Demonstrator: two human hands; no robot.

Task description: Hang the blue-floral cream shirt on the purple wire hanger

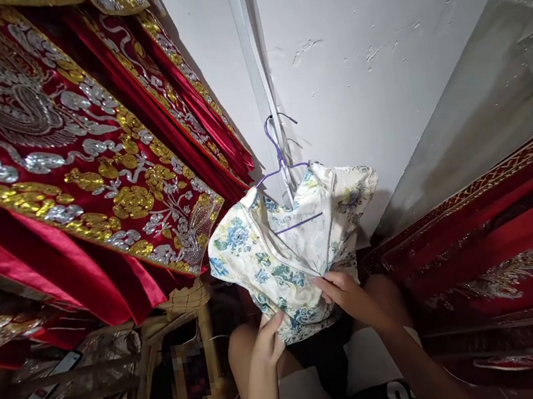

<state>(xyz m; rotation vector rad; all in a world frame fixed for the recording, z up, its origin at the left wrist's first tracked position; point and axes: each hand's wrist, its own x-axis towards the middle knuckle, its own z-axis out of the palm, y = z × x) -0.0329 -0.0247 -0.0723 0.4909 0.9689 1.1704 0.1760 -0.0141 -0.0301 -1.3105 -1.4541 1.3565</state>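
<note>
A white blouse point(278, 272) with blue and green flowers hangs in front of me on a purple wire hanger point(281, 165). Its front is open in a V, and part of the hanger's lower bar shows through the neck. With my right hand point(344, 291) I pinch the blouse's front edge at the bottom of the V. My left hand point(268, 337) grips the lower left part of the blouse, thumb on top and the other fingers hidden behind the cloth. The blouse's hem lies above my knees.
Red cloths with gold and silver embroidery point(135, 200) hang close on the left. More red embroidered cloth point(506, 242) is on the right, under clear plastic sheeting. A white wall point(351, 64) with a pale vertical strip point(252, 60) stands ahead. A bamboo frame point(209, 350) is at lower left.
</note>
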